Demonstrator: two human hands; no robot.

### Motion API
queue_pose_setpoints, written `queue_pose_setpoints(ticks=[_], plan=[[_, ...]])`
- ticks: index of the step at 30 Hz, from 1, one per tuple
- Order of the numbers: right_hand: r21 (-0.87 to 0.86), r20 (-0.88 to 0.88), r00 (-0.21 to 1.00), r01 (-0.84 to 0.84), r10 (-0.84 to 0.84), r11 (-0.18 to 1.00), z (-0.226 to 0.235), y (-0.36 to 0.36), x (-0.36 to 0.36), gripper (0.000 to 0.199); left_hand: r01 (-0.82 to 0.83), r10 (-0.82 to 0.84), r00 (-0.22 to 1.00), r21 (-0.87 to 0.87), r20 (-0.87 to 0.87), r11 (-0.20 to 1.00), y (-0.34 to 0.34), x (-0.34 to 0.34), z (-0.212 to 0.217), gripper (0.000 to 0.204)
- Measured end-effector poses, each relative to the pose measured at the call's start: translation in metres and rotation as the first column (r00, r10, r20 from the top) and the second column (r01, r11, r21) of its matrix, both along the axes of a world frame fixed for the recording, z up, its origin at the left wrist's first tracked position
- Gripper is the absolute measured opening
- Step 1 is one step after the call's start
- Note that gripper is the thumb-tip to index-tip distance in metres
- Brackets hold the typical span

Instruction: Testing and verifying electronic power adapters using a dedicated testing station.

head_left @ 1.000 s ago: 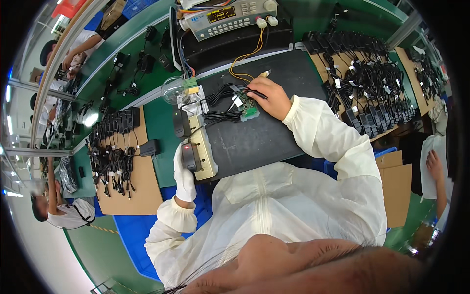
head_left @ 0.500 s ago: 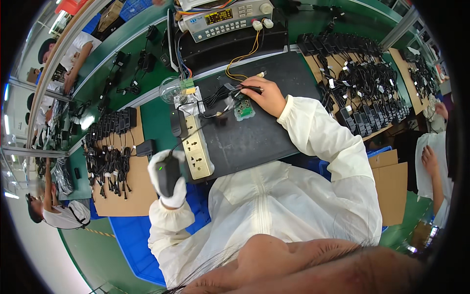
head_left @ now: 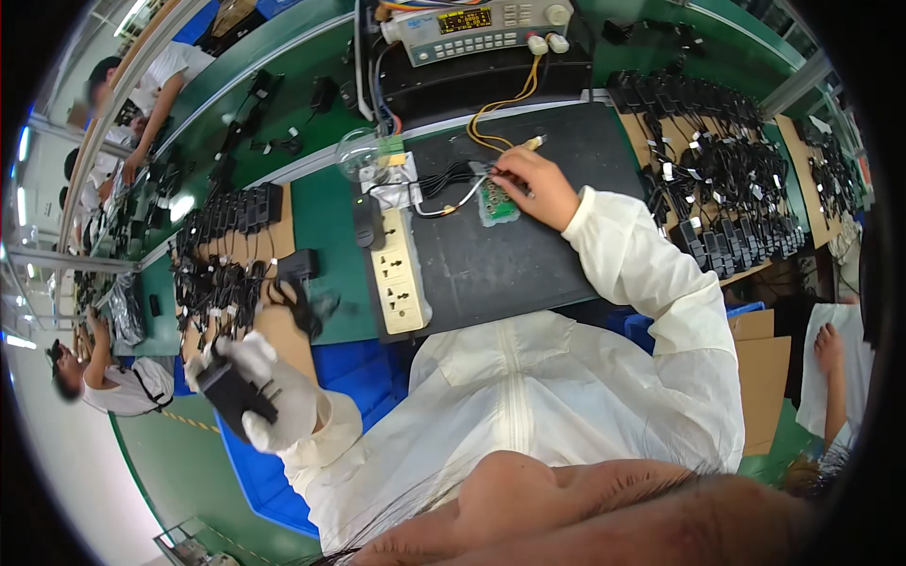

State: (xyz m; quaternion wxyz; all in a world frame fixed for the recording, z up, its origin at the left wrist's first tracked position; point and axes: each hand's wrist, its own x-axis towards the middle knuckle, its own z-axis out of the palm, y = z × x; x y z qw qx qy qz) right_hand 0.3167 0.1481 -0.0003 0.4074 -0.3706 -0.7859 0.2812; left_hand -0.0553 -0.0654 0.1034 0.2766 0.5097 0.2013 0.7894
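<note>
Left hand: white-gloved left hand [head_left: 267, 396], arm bent and swung out past the near left edge of the green work surface [head_left: 326, 217], over the blue floor mat [head_left: 363, 373]; fingers wrapped round a small black box-shaped power adapter [head_left: 236, 394], held clear of the surface.
Right hand: bare right hand [head_left: 533, 184], arm in a white coverall sleeve stretched forward to the far middle of the surface; fingertips pinched on a cable end at the small green circuit board [head_left: 495, 200], palm down.
Circuit board: lies flat on the black rubber mat [head_left: 514, 250], just beside the right hand's fingers.
Power strip: cream multi-socket power strip [head_left: 398, 274], along the black mat's left edge, between the two hands.
Adapter stock: rows of black adapters with cables on brown cardboard [head_left: 226, 255], left end of the surface, near the left hand.
Instrument: grey bench instrument with lit display [head_left: 472, 24], far edge; yellow leads run down toward the right hand.
</note>
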Motion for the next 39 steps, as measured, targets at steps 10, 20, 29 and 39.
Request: queue_pose_setpoints(ticks=[10,20,29,39], plan=[[0.212,-0.078,0.939,-0.312,0.335,0.926,0.08,-0.079,-0.01,0.048,0.001,0.02,0.904,0.048,-0.428,0.999,0.039,0.056,-0.009,0.092],[-0.307,-0.763,0.645,-0.305,-0.042,0.901,0.141,-0.098,0.023,0.07,-0.061,0.258,0.253,0.251,-0.932,0.966,0.141,0.066,0.063,0.048],[-0.369,-0.243,0.77,0.49,-0.59,0.79,0.134,0.169,0.213,0.054,-0.635,0.065,-0.085,0.104,-0.994,0.766,0.364,-0.047,-0.056,0.053],[0.144,0.656,0.575,0.539,-0.488,0.83,0.031,0.261,0.188,0.042,-0.774,-0.233,0.174,-0.279,-0.957,0.568,0.44,-0.049,-0.11,0.057]])
